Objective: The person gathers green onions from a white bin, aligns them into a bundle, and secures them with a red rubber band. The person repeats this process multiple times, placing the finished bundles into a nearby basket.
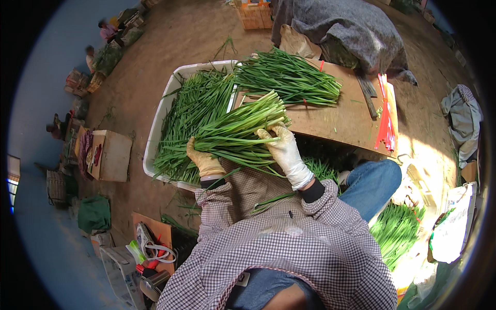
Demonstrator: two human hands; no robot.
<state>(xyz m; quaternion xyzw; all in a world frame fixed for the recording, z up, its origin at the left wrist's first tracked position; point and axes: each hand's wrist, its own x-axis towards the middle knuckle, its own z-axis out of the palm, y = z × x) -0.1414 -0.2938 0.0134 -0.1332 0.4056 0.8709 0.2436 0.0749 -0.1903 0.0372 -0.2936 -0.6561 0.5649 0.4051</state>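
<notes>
A loose bundle of garlic chives (pixel 240 124) lies across both my gloved hands, its pale stem ends pointing up and to the right. My left hand (pixel 203 159) cups the leafy part from the left. At the stem end, my right hand (pixel 279 146) grips the lower stalks, with one stalk sticking out past its fingers. Under and behind the bundle, a white plastic tub (pixel 157 131) holds many more chives (pixel 193 100). Another pile of chives (pixel 286 77) rests on a wooden board (pixel 329 120), with a red tie visible near its lower edge.
Red tie strips (pixel 383 124) and a dark wooden stick (pixel 366 93) lie at the board's right. Grey cloth (pixel 341 27) covers a heap beyond. More chives (pixel 399 232) lie in sunlight at lower right. A wooden box (pixel 112 155) stands left. Other people (pixel 108 31) sit along the far wall.
</notes>
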